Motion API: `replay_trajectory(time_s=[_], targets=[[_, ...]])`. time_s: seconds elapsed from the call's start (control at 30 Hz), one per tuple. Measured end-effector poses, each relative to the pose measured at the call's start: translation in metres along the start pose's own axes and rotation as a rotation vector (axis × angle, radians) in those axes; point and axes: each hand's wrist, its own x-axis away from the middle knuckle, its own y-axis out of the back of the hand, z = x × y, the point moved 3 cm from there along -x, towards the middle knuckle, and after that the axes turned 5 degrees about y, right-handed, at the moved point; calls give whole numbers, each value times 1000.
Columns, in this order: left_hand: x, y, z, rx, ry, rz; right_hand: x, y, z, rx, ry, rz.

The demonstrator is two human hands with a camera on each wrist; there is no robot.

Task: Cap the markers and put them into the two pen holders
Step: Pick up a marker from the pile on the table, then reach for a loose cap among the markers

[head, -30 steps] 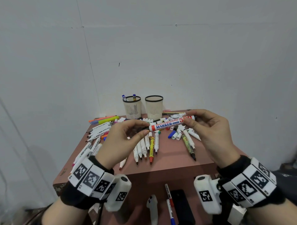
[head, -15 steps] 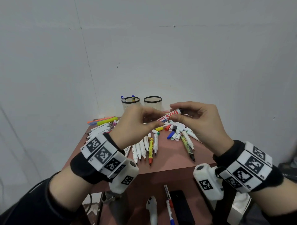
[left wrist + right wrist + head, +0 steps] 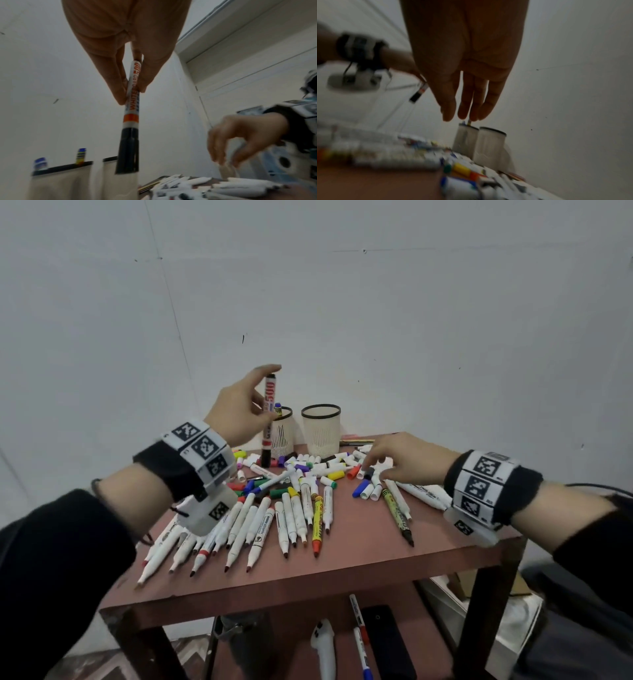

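- Left hand [image 3: 239, 409] is pinching a capped whiteboard marker [image 3: 269, 419] between thumb and fingertips, holding it upright with the black cap at the bottom, raised above the table [image 3: 342, 570] near the left pen holder [image 3: 282, 433].
- In the left wrist view the marker [image 3: 131, 115] is hanging cap-down from the pinch, its cap level with the holder rims; whether it is over a holder or in front, cannot tell.
- Left pen holder is already carrying two markers with blue tops; right pen holder [image 3: 321, 429] is standing just beside it, contents not visible.
- Right hand [image 3: 404, 462] is reaching down over the loose caps [image 3: 366, 489] at the right of the pile, fingers bent downward at them; in the left wrist view the fingertips [image 3: 221, 161] are looking closed on a pale blurred piece, but cannot tell for sure.
- Uncapped markers [image 3: 291, 518] are lying fanned across the table front, tips toward the near edge.
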Motion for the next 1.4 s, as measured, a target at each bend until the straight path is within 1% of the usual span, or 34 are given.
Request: replay_trajectory(time_s=[0.07, 0.13, 0.2, 0.27, 0.37, 0.5, 0.6, 0.83, 0.93, 1.03, 1.17, 1.27, 1.33, 1.4], targets=[[-16, 3, 7, -38, 21, -34, -7, -10, -7, 210, 8, 166], [-32, 4, 12, -62, 37, -79, -13, -19, -12, 353, 21, 307], [-48, 6, 19, -55, 64, -142, -17, -26, -16, 423, 42, 419], [-62, 8, 26, -37, 94, -208, -21, -29, -20, 441, 67, 479], [-81, 8, 37, -19, 102, -267, -27, -31, -26, 439, 92, 502], [-103, 3, 51, -40, 79, -312, -33, -35, -28, 441, 175, 498], [-115, -3, 61, -32, 76, -354, -35, -37, -27, 445, 213, 525], [-137, -21, 81, 22, 105, -382, -41, -41, -34, 424, 249, 483], [-141, -32, 87, 41, 127, -370, -46, -27, -37, 367, 242, 377], [-143, -43, 95, 73, 135, -354, -44, -8, -43, 273, 198, 191], [-150, -49, 108, 128, 179, -361, -32, 19, -44, -23, 81, -129], [-155, -54, 117, 115, 218, -320, -20, 34, -41, -180, -5, -368], [-156, -59, 124, 82, 243, -279, -11, 40, -40, -323, -87, -497], [-154, -65, 128, 40, 269, -247, -3, 41, -40, -516, -160, -598]])
